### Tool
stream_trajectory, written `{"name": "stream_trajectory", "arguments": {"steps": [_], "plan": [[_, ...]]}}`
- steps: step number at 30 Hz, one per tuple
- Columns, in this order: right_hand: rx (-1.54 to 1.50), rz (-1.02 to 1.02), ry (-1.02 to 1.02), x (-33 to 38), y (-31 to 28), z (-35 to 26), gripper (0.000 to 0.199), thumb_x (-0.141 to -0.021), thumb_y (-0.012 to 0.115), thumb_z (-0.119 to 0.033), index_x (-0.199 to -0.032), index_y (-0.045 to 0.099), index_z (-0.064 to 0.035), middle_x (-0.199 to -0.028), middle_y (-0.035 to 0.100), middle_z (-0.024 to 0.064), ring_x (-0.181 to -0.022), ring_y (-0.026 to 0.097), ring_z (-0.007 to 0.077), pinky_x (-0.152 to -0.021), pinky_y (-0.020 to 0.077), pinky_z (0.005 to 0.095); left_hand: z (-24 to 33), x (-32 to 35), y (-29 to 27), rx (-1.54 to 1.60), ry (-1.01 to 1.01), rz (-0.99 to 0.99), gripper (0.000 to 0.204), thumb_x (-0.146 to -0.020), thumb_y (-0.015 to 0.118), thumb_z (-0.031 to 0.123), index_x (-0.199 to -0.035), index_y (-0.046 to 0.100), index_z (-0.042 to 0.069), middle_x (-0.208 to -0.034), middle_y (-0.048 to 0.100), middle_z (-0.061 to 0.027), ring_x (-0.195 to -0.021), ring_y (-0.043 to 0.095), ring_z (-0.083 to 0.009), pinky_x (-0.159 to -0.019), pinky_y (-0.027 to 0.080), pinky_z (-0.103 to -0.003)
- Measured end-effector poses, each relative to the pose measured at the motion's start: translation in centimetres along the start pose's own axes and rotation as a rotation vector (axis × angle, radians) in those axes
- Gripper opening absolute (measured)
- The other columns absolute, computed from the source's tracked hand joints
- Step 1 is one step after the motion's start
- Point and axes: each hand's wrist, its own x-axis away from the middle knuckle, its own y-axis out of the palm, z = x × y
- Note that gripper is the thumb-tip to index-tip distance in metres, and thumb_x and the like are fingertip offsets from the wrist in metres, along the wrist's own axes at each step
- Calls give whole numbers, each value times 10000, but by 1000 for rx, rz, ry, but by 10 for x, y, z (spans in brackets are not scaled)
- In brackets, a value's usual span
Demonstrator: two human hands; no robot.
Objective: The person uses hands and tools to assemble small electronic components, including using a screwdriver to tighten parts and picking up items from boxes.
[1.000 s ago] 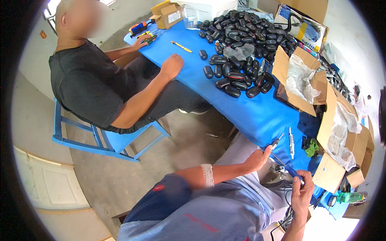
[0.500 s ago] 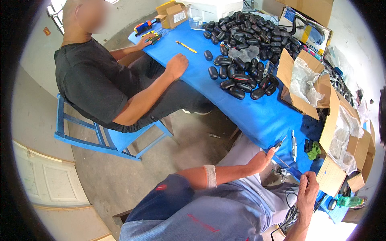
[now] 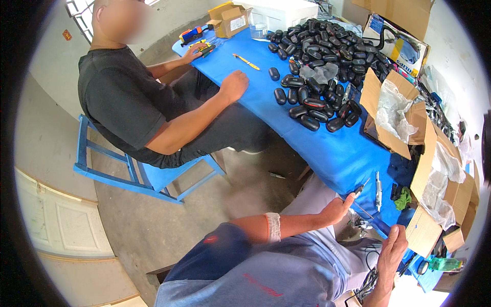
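Blue table (image 3: 327, 153): left hand (image 3: 337, 209) grip pinches one small tool (image 3: 361, 188); right hand (image 3: 393, 245) grip unclear.

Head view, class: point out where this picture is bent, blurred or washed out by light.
Head view: the fisheye bends the blue table edge and leaves a black rim around the picture; the seated person's face is blurred out; bright light washes out the lower right corner beside the right hand; the left hand and its thin tool are small but fairly sharp.
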Motion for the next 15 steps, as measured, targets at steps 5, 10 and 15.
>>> {"name": "stream_trajectory", "arguments": {"steps": [5,10,15], "plan": [[13,-18,-259,-5,-2,-3,202,-975,473,-159,-906,536,20,-680,509,86,-602,459,146,-552,370,284,3,3,-3,33,11,-31,722,-879,364,716,-482,399,114,-464,418,-14,-412,418,-144,-406,331,-330],[-47,-126,-106,-2,-11,-14,190,-956,500,-152,-969,546,32,-786,545,105,-685,473,151,-626,399,283,2,4,-3,78,23,-51,721,-870,374,725,-481,392,118,-458,404,-6,-403,402,-139,-398,318,-317],[-35,-58,-52,-2,-7,-21,296,-995,438,-259,-992,563,9,-663,508,75,-585,451,141,-535,365,295,-9,-2,3,155,-64,-43,710,-831,405,761,-498,378,134,-459,393,2,-370,377,-132,-355,275,-311]]}}
